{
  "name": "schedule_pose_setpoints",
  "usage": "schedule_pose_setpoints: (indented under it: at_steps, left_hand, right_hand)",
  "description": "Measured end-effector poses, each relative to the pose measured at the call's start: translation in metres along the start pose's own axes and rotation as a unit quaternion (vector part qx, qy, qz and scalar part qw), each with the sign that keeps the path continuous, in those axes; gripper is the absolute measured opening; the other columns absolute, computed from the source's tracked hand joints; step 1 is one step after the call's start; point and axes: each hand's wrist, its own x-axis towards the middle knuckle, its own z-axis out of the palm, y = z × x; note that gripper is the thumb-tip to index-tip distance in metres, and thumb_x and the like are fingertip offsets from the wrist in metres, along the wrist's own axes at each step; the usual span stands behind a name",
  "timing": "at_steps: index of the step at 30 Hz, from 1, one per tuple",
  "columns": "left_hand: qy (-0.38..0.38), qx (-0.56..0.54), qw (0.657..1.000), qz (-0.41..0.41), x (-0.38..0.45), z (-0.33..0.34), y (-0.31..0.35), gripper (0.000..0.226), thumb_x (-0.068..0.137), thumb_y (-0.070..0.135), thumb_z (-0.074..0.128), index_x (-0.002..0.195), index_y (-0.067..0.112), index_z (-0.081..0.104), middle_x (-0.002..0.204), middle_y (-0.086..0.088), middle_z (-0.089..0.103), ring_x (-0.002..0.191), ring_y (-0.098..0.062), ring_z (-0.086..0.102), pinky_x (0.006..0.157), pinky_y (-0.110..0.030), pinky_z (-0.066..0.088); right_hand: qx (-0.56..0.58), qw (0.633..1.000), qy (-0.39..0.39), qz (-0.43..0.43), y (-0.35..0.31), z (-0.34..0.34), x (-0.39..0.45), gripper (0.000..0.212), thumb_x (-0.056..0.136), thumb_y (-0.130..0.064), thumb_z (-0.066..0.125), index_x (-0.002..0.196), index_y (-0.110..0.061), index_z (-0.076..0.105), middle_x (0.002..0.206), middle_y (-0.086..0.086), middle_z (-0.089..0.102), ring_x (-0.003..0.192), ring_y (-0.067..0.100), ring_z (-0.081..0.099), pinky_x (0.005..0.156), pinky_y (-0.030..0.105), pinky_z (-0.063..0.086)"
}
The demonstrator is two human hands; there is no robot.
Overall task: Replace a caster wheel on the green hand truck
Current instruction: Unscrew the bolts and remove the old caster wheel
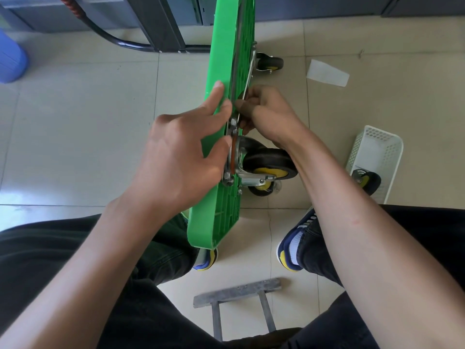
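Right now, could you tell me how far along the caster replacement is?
A caster already sits against the upended green deck. Left hand steadies the deck; right hand works at the mounting plate. Another caster lies in the white basket. Final tightening probably remains.

Tiled floor [75,137] — paper scrap [327,73], blue bin [10,59], grey stool [237,293].

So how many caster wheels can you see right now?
4: a far wheel and two near wheels on the green cart, and a loose wheel in the white basket. Others may be hidden.
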Motion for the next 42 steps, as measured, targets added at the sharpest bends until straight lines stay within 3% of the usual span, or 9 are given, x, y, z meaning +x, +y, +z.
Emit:
schedule_pose_setpoints:
  at_steps: [4,6,10,13,18,24,31,37,42]
  left_hand:
    - [-0.003,0.002,1.0,-0.014,0.001,-0.001,0.003,0.042,0.085,0.017,0.065,0.127,0.013,0.07,0.146,-0.001,0.053,0.065,-0.033,0.069,0.075,-0.033,0.052]
    - [0.0,0.009,1.0,-0.005,0.001,-0.001,0.003,0.041,0.085,0.016,0.065,0.126,0.012,0.071,0.145,-0.003,0.054,0.051,-0.02,0.062,0.067,-0.031,0.05]
    - [-0.001,0.0,1.0,-0.004,0.001,0.0,0.002,0.04,0.086,0.016,0.065,0.126,0.012,0.07,0.146,-0.003,0.054,0.052,-0.014,0.062,0.066,-0.024,0.052]
    - [-0.009,-0.005,1.0,0.001,0.001,0.0,0.001,0.04,0.088,0.014,0.065,0.127,0.011,0.07,0.146,-0.004,0.053,0.04,0.001,0.047,0.054,-0.002,0.039]
    - [-0.009,0.0,1.0,0.004,0.001,0.001,-0.001,0.039,0.088,0.013,0.066,0.126,0.011,0.071,0.145,-0.004,0.053,0.042,0.008,0.044,0.053,0.002,0.033]
    - [-0.014,0.004,1.0,0.007,0.001,0.0,-0.001,0.041,0.089,0.015,0.066,0.13,0.013,0.068,0.147,-0.002,0.052,0.039,0.004,0.044,0.052,0.003,0.034]
    - [-0.009,0.008,1.0,0.002,0.001,-0.002,0.0,0.043,0.089,0.02,0.064,0.131,0.016,0.068,0.148,0.002,0.051,0.04,0.005,0.045,0.056,0.002,0.036]
    - [-0.008,0.009,1.0,-0.004,0.001,-0.001,-0.001,0.043,0.09,0.024,0.063,0.133,0.018,0.067,0.149,0.005,0.05,0.043,-0.002,0.048,0.06,0.003,0.036]
    - [-0.009,0.018,1.0,-0.012,0.002,-0.003,0.001,0.045,0.089,0.03,0.06,0.133,0.021,0.067,0.149,0.01,0.048,0.05,-0.012,0.061,0.072,-0.018,0.052]
  right_hand:
    - [-0.007,1.0,0.006,-0.011,0.002,0.0,-0.001,0.023,0.102,-0.018,0.059,0.112,0.003,0.061,0.072,0.007,0.068,0.063,0.022,0.067,0.075,0.053,0.06]
    - [-0.012,1.0,0.01,-0.017,0.0,0.0,-0.003,0.021,0.102,-0.017,0.059,0.111,0.002,0.061,0.072,0.008,0.068,0.063,0.023,0.067,0.074,0.053,0.061]
    - [-0.012,1.0,0.004,-0.021,-0.005,-0.001,-0.007,0.017,0.103,-0.013,0.058,0.111,0.001,0.06,0.074,0.006,0.066,0.064,0.021,0.066,0.07,0.047,0.06]
    - [-0.01,0.999,-0.004,-0.035,-0.011,-0.004,-0.014,0.015,0.103,-0.011,0.058,0.114,-0.002,0.059,0.079,0.004,0.067,0.067,0.02,0.066,0.07,0.047,0.059]
    - [-0.013,0.998,0.002,-0.061,-0.022,-0.006,-0.026,0.01,0.1,-0.011,0.06,0.105,-0.019,0.059,0.088,0.003,0.071,0.076,0.024,0.071,0.074,0.052,0.062]
    - [-0.045,0.994,0.048,-0.084,-0.026,-0.002,-0.042,0.007,0.096,-0.023,0.062,0.099,-0.029,0.06,0.09,-0.005,0.072,0.085,0.02,0.071,0.081,0.053,0.059]
    - [-0.103,0.984,0.088,-0.113,-0.031,-0.001,-0.062,0.008,0.101,-0.023,0.061,0.108,-0.019,0.064,0.095,-0.005,0.073,0.084,0.008,0.068,0.072,0.03,0.054]
    - [-0.109,0.979,0.11,-0.134,-0.024,0.001,-0.078,0.018,0.103,-0.026,0.058,0.109,-0.009,0.063,0.092,0.009,0.075,0.081,0.023,0.071,0.07,0.044,0.054]
    - [-0.105,0.975,0.131,-0.145,-0.013,0.0,-0.09,0.013,0.102,-0.018,0.06,0.109,-0.008,0.066,0.087,0.007,0.075,0.076,0.019,0.071,0.069,0.04,0.053]
